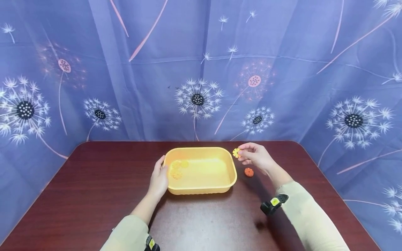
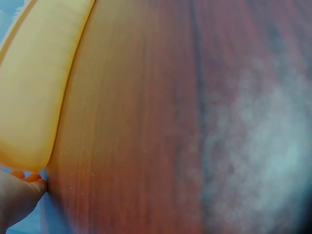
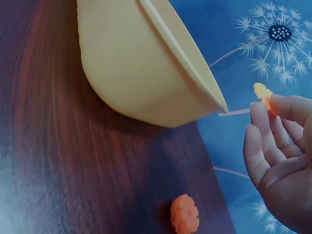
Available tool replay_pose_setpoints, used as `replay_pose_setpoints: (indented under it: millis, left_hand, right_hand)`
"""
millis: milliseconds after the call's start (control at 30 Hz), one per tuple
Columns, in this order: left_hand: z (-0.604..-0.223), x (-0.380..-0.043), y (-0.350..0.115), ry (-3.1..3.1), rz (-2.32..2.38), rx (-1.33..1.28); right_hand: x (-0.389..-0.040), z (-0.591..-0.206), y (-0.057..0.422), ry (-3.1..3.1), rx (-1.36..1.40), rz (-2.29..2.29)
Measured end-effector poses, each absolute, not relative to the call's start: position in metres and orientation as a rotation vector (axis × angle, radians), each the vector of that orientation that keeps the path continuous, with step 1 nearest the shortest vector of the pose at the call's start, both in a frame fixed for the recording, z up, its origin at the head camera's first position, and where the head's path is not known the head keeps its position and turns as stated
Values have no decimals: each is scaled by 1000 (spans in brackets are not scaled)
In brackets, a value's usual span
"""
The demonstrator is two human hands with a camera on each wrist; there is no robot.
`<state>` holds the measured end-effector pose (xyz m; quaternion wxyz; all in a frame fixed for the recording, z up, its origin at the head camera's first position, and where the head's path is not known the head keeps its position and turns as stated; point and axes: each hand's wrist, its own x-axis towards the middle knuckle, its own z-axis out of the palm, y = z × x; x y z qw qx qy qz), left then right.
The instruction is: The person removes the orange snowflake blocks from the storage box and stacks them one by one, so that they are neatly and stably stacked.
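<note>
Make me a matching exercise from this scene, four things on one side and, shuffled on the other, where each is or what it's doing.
1. Left hand
2. Right hand
3. Orange piece
4. Yellow tub

A. Lies on the table, right of the tub
B. Has notched pieces inside
C. Pinches a yellow notched disc
D. Touches the tub's left end

Pairs: 1-D, 2-C, 3-A, 4-B.

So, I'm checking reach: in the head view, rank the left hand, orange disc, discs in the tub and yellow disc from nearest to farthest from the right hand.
1. Yellow disc, pinched in the right hand.
2. Orange disc, on the table, right of the tub.
3. Discs in the tub, at its left end.
4. Left hand, at the tub's left side.
</note>
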<state>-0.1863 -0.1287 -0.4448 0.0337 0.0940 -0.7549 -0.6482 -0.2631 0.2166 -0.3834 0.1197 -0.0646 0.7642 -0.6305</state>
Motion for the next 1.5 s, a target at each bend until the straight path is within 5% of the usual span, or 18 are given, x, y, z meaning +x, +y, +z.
replay_pose_setpoints:
  millis: [1500]
  left_hand:
    - [-440, -190, -129, -2329, -2009, 309]
  right_hand:
    - [-253, -429, 275, 2167, 69, -1925]
